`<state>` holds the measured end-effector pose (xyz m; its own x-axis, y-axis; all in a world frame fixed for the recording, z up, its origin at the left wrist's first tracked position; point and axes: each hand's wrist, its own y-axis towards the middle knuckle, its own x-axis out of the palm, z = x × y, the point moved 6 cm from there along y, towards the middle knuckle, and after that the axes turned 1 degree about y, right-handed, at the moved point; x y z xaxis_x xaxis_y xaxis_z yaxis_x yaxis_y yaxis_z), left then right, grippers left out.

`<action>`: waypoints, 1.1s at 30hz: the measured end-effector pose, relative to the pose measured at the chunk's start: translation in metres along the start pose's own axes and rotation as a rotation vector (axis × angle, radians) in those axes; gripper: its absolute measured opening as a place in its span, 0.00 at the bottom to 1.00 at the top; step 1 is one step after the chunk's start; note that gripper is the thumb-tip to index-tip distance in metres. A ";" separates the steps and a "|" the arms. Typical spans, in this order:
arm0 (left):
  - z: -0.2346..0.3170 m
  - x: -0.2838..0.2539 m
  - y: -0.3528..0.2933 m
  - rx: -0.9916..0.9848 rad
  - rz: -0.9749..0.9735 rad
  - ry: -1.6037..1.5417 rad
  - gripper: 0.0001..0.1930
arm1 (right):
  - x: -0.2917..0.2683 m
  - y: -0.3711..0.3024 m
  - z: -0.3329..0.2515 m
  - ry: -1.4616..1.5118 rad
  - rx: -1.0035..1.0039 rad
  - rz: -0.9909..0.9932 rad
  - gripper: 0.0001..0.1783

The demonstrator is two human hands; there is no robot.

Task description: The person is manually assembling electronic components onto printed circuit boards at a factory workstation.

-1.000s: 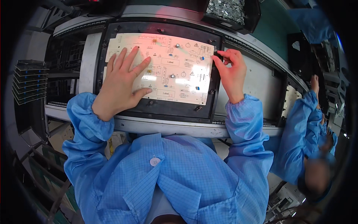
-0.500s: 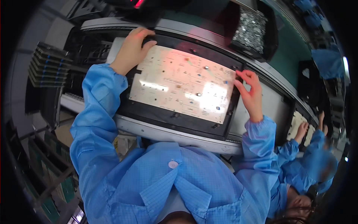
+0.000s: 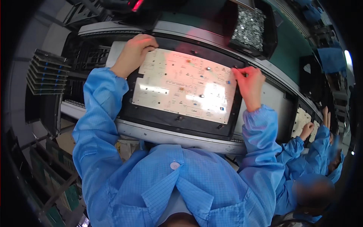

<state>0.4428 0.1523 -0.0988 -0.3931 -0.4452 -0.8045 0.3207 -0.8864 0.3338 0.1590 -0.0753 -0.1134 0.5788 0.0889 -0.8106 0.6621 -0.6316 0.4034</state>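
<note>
A white circuit board [image 3: 185, 85], flat inside a black carrier frame [image 3: 155, 114], in the middle of the view and between both hands. On the face of the board, printed outlines, small dark parts [image 3: 159, 103], a few blue parts [image 3: 222, 108] and short round cylinders [image 3: 208, 69], with a reddish glow across the upper portion and bright glare toward the right. Around the border of the frame, small dark fixings [image 3: 179, 118]. At the upper-left corner, the left hand [image 3: 132, 53], knuckles bent, thumb and fingertips with hardly a gap between; no way to tell whether around a fixing or merely against the frame. At the upper-right corner, the right hand [image 3: 251, 85], thumb and forefinger nearly together, other fingers curled in; too small to tell what, if anything, within that grip. Along the near and far sides of the frame, a near rail [image 3: 151, 132] and a far rail [image 3: 181, 30], both of metal. Beyond the far rail, a black bin [image 3: 271, 28] full of shiny silvery pieces [image 3: 247, 28], near a green desk [image 3: 292, 43]. Well to the left, a stack of boards [image 3: 47, 73] in spaced layers, blue-dotted. At the lower left, dark racks [image 3: 51, 164] with green boards [image 3: 70, 195]. Well to the right, a co-worker's hand [image 3: 308, 130] beside a pale board [image 3: 300, 122].
</note>
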 end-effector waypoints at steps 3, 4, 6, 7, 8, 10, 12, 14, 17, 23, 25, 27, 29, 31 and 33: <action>0.012 -0.014 -0.015 -0.023 0.086 0.033 0.13 | -0.015 0.012 -0.048 -0.194 -0.154 0.027 0.11; 0.015 -0.025 -0.022 -0.030 0.106 0.058 0.13 | -0.017 0.010 -0.062 -0.175 -0.252 0.115 0.12; 0.019 -0.042 -0.040 -0.074 0.128 0.071 0.11 | 0.005 0.024 -0.075 0.023 -0.349 0.021 0.15; 0.018 -0.043 -0.049 -0.106 0.105 0.059 0.11 | 0.020 0.029 -0.085 0.157 -0.365 -0.074 0.14; 0.017 -0.040 -0.058 -0.138 0.087 0.043 0.10 | 0.035 0.036 -0.095 0.286 -0.383 -0.170 0.13; 0.018 -0.036 -0.068 -0.155 0.088 0.031 0.11 | 0.056 0.045 -0.104 0.333 -0.433 -0.155 0.11; 0.012 -0.031 -0.074 -0.262 0.110 -0.032 0.14 | 0.076 0.047 -0.109 0.334 -0.436 -0.281 0.09; 0.007 -0.026 -0.074 -0.240 0.154 -0.025 0.16 | 0.077 0.046 -0.111 0.355 -0.429 -0.318 0.08; -0.003 -0.017 -0.064 -0.237 0.179 0.046 0.14 | 0.073 0.040 -0.107 0.394 -0.429 -0.375 0.08; -0.003 -0.007 -0.043 -0.008 0.207 -0.047 0.08 | 0.027 0.018 -0.093 0.399 -0.329 -0.271 0.18; -0.009 -0.009 -0.051 0.051 0.233 0.005 0.07 | -0.006 0.005 -0.082 0.392 -0.288 -0.158 0.18; -0.012 -0.014 -0.056 -0.054 0.173 -0.001 0.06 | -0.033 -0.018 -0.066 0.350 -0.244 -0.343 0.15; -0.002 -0.023 -0.054 -0.072 0.120 0.048 0.11 | -0.046 -0.048 -0.050 0.349 -0.148 -0.486 0.11; 0.009 -0.032 -0.060 -0.093 0.107 0.053 0.12 | -0.058 -0.078 -0.049 0.265 -0.193 -0.579 0.18; 0.018 -0.043 -0.072 -0.045 0.079 0.114 0.16 | -0.063 -0.101 -0.058 0.343 -0.168 -0.542 0.21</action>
<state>0.4212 0.2326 -0.0798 -0.2654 -0.4938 -0.8281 0.3863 -0.8414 0.3779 0.0831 0.0272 -0.0783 0.2434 0.6184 -0.7472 0.9513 -0.3023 0.0597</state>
